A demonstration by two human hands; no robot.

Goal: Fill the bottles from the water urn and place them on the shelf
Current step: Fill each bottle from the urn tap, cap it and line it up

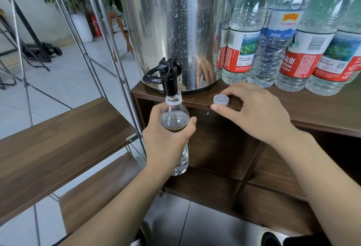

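Note:
A steel water urn (170, 21) stands on a wooden cabinet top (312, 109). Its black tap (166, 75) sticks out over the front edge. My left hand (168, 138) grips a clear uncapped bottle (175, 113) upright, its mouth right under the tap spout. Water fills the bottle up to its shoulder. My right hand (254, 113) pinches a pale bottle cap (221, 98) just above the cabinet edge, to the right of the tap.
Several labelled plastic water bottles (273, 36) stand in a row right of the urn. A metal-framed shelf with wooden boards (58, 138) stands to the left, with a lower board (101, 191) beneath. Open cabinet compartments (224, 148) lie below the top.

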